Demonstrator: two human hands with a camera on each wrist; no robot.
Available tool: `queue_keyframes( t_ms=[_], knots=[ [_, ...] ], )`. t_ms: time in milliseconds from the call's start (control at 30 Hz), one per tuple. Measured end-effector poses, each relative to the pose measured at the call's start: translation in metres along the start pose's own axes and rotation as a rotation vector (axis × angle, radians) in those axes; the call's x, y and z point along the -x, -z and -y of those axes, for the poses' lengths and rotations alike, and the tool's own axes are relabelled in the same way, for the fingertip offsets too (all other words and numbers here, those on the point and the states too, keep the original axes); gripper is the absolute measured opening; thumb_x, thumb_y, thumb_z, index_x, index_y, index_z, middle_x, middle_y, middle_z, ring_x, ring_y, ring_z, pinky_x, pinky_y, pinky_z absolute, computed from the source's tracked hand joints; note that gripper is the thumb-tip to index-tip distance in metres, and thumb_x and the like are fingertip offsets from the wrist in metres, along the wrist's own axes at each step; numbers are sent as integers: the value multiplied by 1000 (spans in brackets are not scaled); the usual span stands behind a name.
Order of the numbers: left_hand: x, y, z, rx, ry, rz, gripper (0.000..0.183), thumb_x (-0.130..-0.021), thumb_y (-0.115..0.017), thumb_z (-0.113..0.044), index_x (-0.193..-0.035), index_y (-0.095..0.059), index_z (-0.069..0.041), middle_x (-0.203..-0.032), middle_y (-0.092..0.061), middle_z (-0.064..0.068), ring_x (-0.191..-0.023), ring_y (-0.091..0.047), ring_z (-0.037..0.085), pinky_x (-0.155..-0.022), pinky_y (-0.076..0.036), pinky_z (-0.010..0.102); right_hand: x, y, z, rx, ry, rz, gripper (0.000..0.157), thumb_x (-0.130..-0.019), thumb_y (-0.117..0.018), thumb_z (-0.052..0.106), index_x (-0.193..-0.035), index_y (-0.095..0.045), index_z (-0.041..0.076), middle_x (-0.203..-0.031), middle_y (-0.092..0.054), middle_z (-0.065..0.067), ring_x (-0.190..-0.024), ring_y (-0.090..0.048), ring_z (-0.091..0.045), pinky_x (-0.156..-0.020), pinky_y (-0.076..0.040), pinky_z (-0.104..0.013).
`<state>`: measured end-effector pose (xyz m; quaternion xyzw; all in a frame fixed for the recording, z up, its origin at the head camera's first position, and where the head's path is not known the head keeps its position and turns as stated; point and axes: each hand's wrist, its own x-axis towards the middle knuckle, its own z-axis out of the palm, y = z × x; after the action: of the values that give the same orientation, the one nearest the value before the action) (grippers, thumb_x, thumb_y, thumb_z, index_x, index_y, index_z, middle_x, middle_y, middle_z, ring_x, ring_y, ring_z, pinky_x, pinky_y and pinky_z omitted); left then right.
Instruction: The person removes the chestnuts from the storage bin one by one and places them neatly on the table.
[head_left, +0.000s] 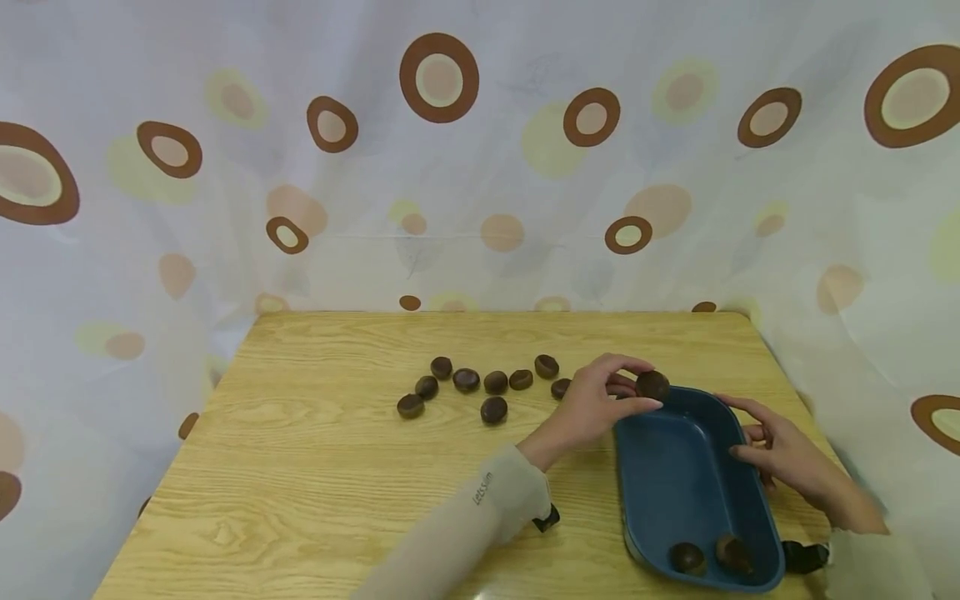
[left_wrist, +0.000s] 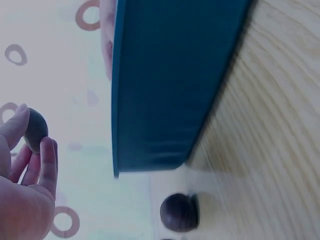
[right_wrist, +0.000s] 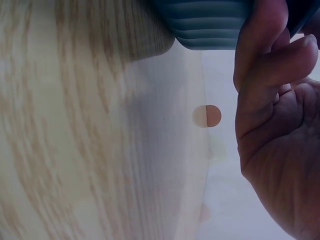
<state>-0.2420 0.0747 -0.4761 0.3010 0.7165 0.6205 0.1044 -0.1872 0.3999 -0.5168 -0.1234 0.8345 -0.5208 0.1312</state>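
A dark brown chestnut is pinched between the thumb and fingers of my left hand, over the far left corner of a blue tray. The left wrist view shows that chestnut held at the fingertips, above the level of the tray's rim. My right hand grips the tray's right rim, thumb on the inner side and fingers along the outside. Inside the tray, two chestnuts lie at the near end.
Several chestnuts are scattered across the wooden table, left of the tray. One chestnut sits close beside the left hand. A patterned cloth hangs behind the table and along its sides.
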Motion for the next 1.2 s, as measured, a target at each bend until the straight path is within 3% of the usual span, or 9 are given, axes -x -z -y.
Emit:
queue_keyframes(
  t_ms=[267,400,767,967,1200],
  knots=[
    [10,22,2,-17,-29,-29,43,-96,-77,-24,-137,-64,-22,-133,-60,-4,-104,-62,0,-96,-55,21,0,-1,0,27,-4,-27,79,-99,-62,-5,-165,-29,24,-65,-49,7,-41,-40,-30,-36,-44,-39],
    [20,33,5,-24,-10,-43,42,-96,-77,-23,-136,-64,-23,-134,-59,-4,-105,-63,2,-96,-56,24,-2,-3,1,32,3,-28,78,-99,-61,-5,-165,-29,21,-64,-45,9,-43,-38,-29,-37,-45,-37],
    [48,62,6,-89,58,-76,45,-96,-77,-26,-139,-63,-22,-135,-61,-3,-109,-66,9,-97,-56,29,-4,-3,-2,12,7,-12,78,-99,-60,-5,-165,-28,22,-71,-65,-3,-42,-45,-27,-36,-45,-38],
    [64,75,11,-83,69,-104,45,-96,-77,-24,-138,-62,-19,-137,-60,-1,-107,-66,12,-99,-56,33,-5,0,0,-5,15,-6,76,-100,-59,-5,-165,-28,22,-77,-70,-5,-42,-42,-30,-36,-42,-40],
    [89,90,22,-70,128,-121,47,-94,-79,-23,-137,-63,-15,-137,-60,0,-108,-67,17,-99,-57,36,-3,-1,1,24,3,-17,75,-100,-61,-4,-164,-28,18,-73,-67,-4,-42,-44,-26,-38,-44,-38]
  ],
)
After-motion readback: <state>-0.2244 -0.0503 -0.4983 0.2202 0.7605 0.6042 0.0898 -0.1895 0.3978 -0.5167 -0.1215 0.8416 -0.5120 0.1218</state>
